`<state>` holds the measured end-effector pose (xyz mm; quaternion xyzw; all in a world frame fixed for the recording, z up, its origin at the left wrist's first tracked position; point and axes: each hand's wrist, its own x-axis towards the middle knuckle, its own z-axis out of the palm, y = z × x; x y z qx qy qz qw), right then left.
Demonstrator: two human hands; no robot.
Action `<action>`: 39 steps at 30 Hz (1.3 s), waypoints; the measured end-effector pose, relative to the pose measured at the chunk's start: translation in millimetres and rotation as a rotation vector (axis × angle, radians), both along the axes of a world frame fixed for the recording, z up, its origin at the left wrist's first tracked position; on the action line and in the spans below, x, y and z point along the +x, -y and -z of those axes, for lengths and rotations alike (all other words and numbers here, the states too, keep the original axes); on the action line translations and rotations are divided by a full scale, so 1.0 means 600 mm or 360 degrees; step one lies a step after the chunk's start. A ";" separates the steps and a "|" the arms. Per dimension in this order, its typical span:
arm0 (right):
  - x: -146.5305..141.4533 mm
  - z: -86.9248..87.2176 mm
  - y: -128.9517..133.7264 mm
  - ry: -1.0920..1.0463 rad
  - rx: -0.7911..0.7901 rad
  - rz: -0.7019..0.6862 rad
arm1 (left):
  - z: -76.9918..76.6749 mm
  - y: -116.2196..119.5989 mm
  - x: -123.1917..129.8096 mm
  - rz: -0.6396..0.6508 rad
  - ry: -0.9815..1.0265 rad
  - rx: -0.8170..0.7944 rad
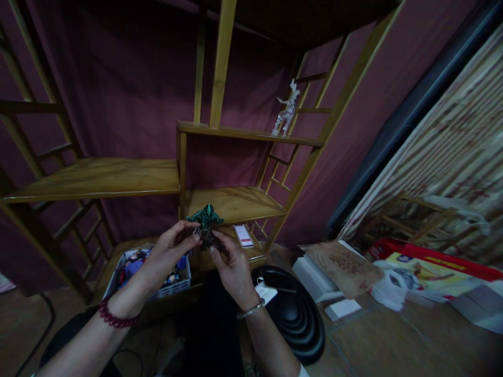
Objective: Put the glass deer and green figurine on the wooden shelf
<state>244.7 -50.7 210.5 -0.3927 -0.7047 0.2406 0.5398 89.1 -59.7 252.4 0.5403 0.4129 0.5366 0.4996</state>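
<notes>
Between my two hands is a small figurine [208,215], shiny green on top with outspread arms and darker below. My left hand [178,242] pinches its left side with thumb and fingers. From the other side my right hand [231,262] grips its dark lower part. The figurine is upright in front of the shelf unit's lower right board [236,203]. Below and left of it, partly behind my left forearm, a white basket [173,289] holds several colourful small items. A phone [243,235] with a lit screen lies on the lowest board, right of my hands.
A clear deer ornament [286,112] stands on the upper right shelf [236,132]. To the right on the floor are a black ridged round object [301,319], white boxes [316,277], a plastic bag [390,288] and a red and yellow package [428,267]. A striped curtain [444,136] hangs at right.
</notes>
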 end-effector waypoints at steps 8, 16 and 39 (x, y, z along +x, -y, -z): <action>0.013 0.000 0.008 0.0002 -0.0050 -0.0010 | -0.012 0.008 0.012 -0.0002 -0.0077 -0.0016; 0.020 -0.004 0.012 0.0046 -0.0022 0.0000 | -0.015 0.016 0.016 -0.0068 -0.0118 -0.0026; 0.068 -0.026 0.008 0.0093 0.0089 0.0004 | -0.023 0.018 0.056 -0.0205 -0.0045 -0.0006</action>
